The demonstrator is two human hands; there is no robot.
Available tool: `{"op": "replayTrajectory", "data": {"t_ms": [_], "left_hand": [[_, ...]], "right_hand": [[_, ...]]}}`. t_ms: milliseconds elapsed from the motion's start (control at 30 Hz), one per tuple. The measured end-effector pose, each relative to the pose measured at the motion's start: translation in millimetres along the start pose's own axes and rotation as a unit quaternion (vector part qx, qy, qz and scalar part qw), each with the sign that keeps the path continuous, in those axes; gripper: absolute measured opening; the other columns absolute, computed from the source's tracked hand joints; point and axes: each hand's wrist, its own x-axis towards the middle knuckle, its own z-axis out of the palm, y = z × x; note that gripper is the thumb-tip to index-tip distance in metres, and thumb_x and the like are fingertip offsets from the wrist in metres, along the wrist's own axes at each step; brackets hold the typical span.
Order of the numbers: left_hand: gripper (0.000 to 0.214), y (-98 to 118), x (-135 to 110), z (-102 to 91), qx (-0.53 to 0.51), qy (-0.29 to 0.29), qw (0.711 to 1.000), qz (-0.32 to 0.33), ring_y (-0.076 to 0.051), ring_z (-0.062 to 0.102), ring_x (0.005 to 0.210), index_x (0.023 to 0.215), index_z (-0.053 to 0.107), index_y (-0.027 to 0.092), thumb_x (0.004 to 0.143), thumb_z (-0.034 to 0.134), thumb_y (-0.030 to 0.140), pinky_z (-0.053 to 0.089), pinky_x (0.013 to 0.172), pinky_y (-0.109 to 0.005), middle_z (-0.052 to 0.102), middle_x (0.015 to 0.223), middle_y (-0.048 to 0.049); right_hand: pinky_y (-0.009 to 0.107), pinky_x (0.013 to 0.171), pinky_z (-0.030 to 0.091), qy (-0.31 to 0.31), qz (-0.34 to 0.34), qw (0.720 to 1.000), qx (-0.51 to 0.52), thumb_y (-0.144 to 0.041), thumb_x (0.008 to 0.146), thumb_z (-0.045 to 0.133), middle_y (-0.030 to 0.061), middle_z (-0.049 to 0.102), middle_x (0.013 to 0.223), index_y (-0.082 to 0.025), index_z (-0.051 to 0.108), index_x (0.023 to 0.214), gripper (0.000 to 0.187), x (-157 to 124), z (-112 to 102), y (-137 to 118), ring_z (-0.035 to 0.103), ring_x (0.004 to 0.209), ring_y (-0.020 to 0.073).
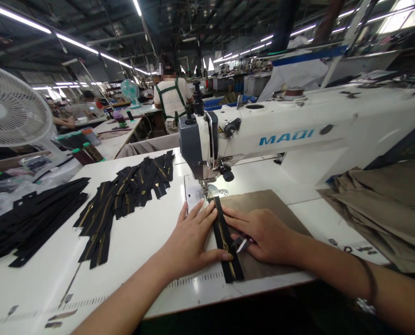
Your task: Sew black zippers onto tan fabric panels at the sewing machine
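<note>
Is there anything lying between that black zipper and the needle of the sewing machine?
Nothing visible. The zipper runs straight up to the presser foot, its top end already there. The left hand and right hand press flat on either side.

Black zipper with gold teeth lies on olive-brown fabric.

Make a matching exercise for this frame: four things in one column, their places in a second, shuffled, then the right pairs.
Things:
1. left hand
2. right hand
3. loose black zippers
4. white fan

Places:
A. far left, at the table's edge
B. flat on the table, left of the zipper under the needle
C. fanned out on the table, left of the sewing machine
D. on the tan fabric, right of that zipper

Pairs: 1-B, 2-D, 3-C, 4-A
</note>
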Motion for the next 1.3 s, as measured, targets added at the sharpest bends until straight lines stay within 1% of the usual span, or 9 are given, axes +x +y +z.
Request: {"op": "replayTrajectory", "data": {"t_ms": [133, 467, 733, 833, 933, 1000, 1133, 1200, 1300], "left_hand": [[0.101, 0.1, 0.3, 2.0, -0.011, 0.004, 1.000, 0.007, -0.034, 0.013, 0.139, 0.144, 0.024, 0.020, 0.067, 0.057, 0.076, 0.003, 0.111, -0.058, 0.020, 0.151, -0.0107], [0.108, 6.2, 1.0, 4.4, -0.026, 0.004, 1.000, -0.012, -0.035, 0.009, 0.139, 0.145, 0.021, 0.018, 0.063, 0.063, 0.075, 0.004, 0.110, -0.059, 0.020, 0.151, -0.0121], [0.112, 10.9, 2.4, 2.4, -0.029, -0.012, 0.999, -0.022, -0.037, 0.007, 0.139, 0.145, 0.020, 0.017, 0.060, 0.067, 0.073, 0.004, 0.109, -0.062, 0.019, 0.151, -0.0124], [0.112, 11.5, 2.4, 0.7, -0.035, -0.015, 0.999, -0.022, -0.037, 0.006, 0.139, 0.146, 0.019, 0.018, 0.060, 0.067, 0.072, 0.003, 0.109, -0.062, 0.018, 0.151, -0.0115], [0.113, 11.1, 2.2, 0.3, -0.048, -0.016, 0.999, -0.020, -0.038, 0.006, 0.138, 0.146, 0.018, 0.020, 0.060, 0.069, 0.071, 0.003, 0.108, -0.064, 0.019, 0.151, -0.0118], [0.114, 10.5, 2.1, 1.0, -0.055, -0.007, 0.998, -0.019, -0.039, 0.008, 0.138, 0.146, 0.018, 0.022, 0.057, 0.071, 0.070, 0.004, 0.107, -0.065, 0.021, 0.151, -0.0134], [0.117, 7.3, 2.4, 5.3, -0.054, 0.013, 0.998, -0.019, -0.040, 0.013, 0.137, 0.145, 0.024, 0.018, 0.053, 0.071, 0.074, 0.008, 0.106, -0.067, 0.026, 0.148, -0.0183], [0.118, 2.8, 2.9, 10.0, -0.046, 0.017, 0.999, -0.012, -0.042, 0.016, 0.135, 0.144, 0.026, 0.014, 0.053, 0.067, 0.077, 0.011, 0.105, -0.068, 0.028, 0.146, -0.0206], [0.105, -8.1, 4.2, 21.8, -0.011, 0.038, 0.999, 0.029, -0.042, 0.021, 0.134, 0.143, 0.030, 0.013, 0.064, 0.065, 0.072, 0.017, 0.104, -0.068, 0.032, 0.144, -0.0201]], "right_hand": [[0.042, 0.069, 0.055, -0.004, 0.003, 1.000, 0.005, -0.025, 0.087, 0.039, 0.0120, 0.046, 0.135, -0.011, 0.050, 0.130, 0.046, -0.5, -0.3, 0.2, 0.065, 0.088, 0.0285], [0.044, 0.070, 0.055, -0.001, 0.004, 1.000, 0.026, -0.024, 0.086, 0.041, 0.0140, 0.045, 0.135, -0.010, 0.048, 0.132, 0.049, -1.6, 1.0, 0.9, 0.064, 0.090, 0.0299], [0.042, 0.071, 0.055, -0.005, 0.013, 0.999, 0.030, -0.024, 0.084, 0.042, 0.0120, 0.048, 0.134, -0.013, 0.052, 0.128, 0.047, -0.3, -0.3, 0.1, 0.064, 0.092, 0.0291], [0.041, 0.079, 0.054, 0.012, 0.014, 0.999, 0.046, -0.025, 0.086, 0.041, 0.0121, 0.048, 0.133, -0.012, 0.051, 0.129, 0.045, -2.5, -0.2, 1.8, 0.061, 0.100, 0.0277], [0.040, 0.091, 0.049, 0.060, 0.007, 0.996, 0.068, -0.024, 0.090, 0.037, 0.0147, 0.045, 0.136, -0.008, 0.047, 0.131, 0.045, -4.9, -0.8, 2.4, 0.051, 0.116, 0.0260], [0.040, 0.091, 0.049, 0.063, -0.012, 0.995, 0.073, -0.028, 0.090, 0.040, 0.0171, 0.041, 0.138, -0.006, 0.045, 0.132, 0.047, -4.8, -1.3, 1.0, 0.049, 0.119, 0.0263], [0.042, 0.081, 0.054, -0.005, -0.011, 0.998, 0.056, -0.043, 0.082, 0.054, 0.0211, 0.042, 0.135, -0.003, 0.050, 0.128, 0.061, -0.6, -2.1, -4.1, 0.058, 0.106, 0.0308], [0.041, 0.080, 0.054, -0.016, -0.001, 0.999, 0.047, -0.049, 0.077, 0.061, 0.0221, 0.042, 0.135, -0.003, 0.049, 0.129, 0.070, 1.4, -2.4, -5.4, 0.060, 0.103, 0.0319], [0.038, 0.081, 0.055, -0.001, -0.016, 0.999, 0.031, -0.054, 0.073, 0.067, 0.0218, 0.043, 0.134, -0.003, 0.050, 0.130, 0.078, 1.4, -0.7, -3.7, 0.058, 0.106, 0.0324]]}}
